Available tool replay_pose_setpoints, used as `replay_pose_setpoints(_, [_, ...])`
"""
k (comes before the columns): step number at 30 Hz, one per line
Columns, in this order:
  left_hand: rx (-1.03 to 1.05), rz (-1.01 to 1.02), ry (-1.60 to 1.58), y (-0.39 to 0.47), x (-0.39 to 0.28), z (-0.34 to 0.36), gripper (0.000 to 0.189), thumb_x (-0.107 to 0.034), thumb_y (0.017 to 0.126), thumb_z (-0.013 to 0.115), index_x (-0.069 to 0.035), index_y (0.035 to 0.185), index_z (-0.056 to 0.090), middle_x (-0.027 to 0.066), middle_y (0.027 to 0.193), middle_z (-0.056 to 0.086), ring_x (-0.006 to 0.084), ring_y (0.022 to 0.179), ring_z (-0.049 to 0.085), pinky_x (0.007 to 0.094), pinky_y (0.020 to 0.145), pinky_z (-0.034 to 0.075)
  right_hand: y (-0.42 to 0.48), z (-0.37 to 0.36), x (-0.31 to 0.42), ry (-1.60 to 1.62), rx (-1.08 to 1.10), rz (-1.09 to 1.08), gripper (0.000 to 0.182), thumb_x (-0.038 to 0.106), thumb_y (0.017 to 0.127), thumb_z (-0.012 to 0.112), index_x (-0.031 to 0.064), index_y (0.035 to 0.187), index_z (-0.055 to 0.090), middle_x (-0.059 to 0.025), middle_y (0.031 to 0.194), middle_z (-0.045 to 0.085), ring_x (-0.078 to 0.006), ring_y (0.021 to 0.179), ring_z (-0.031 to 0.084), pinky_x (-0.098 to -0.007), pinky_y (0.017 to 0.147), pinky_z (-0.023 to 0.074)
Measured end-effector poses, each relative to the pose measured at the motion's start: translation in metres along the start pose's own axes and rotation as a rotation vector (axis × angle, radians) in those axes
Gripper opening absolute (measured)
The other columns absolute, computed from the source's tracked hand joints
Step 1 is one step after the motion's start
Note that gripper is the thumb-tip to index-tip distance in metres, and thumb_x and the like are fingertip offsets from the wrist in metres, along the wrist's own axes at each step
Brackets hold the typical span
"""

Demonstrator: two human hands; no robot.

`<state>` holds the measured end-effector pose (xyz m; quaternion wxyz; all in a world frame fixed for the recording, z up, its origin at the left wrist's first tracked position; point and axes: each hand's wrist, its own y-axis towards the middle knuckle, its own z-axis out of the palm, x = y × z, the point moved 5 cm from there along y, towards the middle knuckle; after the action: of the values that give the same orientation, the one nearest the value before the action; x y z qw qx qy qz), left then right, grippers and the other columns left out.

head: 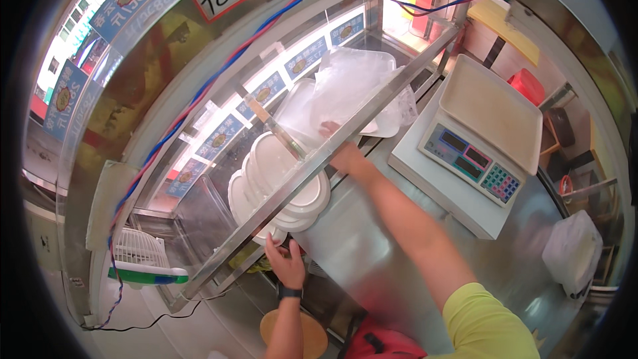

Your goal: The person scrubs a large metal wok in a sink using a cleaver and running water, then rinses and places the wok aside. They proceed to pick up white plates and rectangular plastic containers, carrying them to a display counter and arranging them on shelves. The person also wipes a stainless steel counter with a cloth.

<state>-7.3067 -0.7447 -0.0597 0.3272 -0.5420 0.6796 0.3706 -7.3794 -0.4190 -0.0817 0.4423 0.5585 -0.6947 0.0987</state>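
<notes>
My right hand (344, 152) reaches under the metal rail (279, 192) into the display case, its fingertips by a white plastic sheet or bag (344, 89) lying on white trays (384, 62). The rail partly covers this hand, so its grip cannot be made out. Several white oval plates (274, 159) lie overlapping to its left, partly behind the rail. My left hand (286, 262), with a dark wristband, is just below the lowest plate, fingers apart and raised; it seems to hold nothing.
A digital scale (478, 129) with a flat pan stands on a white box (448, 209) on the steel counter (349, 244). A white plastic bag (573, 254) sits at the right. Twisted red and blue wires (214, 80) run along the frame. A green and white appliance (144, 259) is at lower left.
</notes>
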Motion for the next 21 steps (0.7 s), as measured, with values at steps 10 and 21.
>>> replay_pose_setpoints(10, [0.47, -0.017, -0.127, -0.192, 0.045, -0.066, 0.02, -0.013, 0.083, 0.068, 0.001, 0.097, 0.065, 0.0074, 0.089, 0.063, 0.0149, 0.074, 0.059, 0.0271, 0.064, 0.047, -0.228, -0.058, 0.111, -0.005, -0.18, 0.168, 0.016, 0.017, 0.086, 0.057, 0.0034, 0.094, 0.061, -0.0218, 0.117, 0.053, -0.0364, 0.105, 0.053, -0.042, 0.088, 0.0438])
replay_pose_setpoints(21, [0.917, -0.208, -0.198, -0.297, 0.039, -0.114, 0.059, -0.036, 0.097, 0.044, -0.001, 0.054, 0.063, 0.0013, 0.042, 0.048, 0.0087, 0.04, 0.042, 0.0265, 0.043, 0.032, -0.532, -0.128, 0.252, 0.066, 0.347, 0.468, 0.021, 0.024, 0.077, 0.062, 0.005, 0.068, 0.063, -0.0147, 0.064, 0.061, -0.0309, 0.058, 0.058, -0.0375, 0.057, 0.0464])
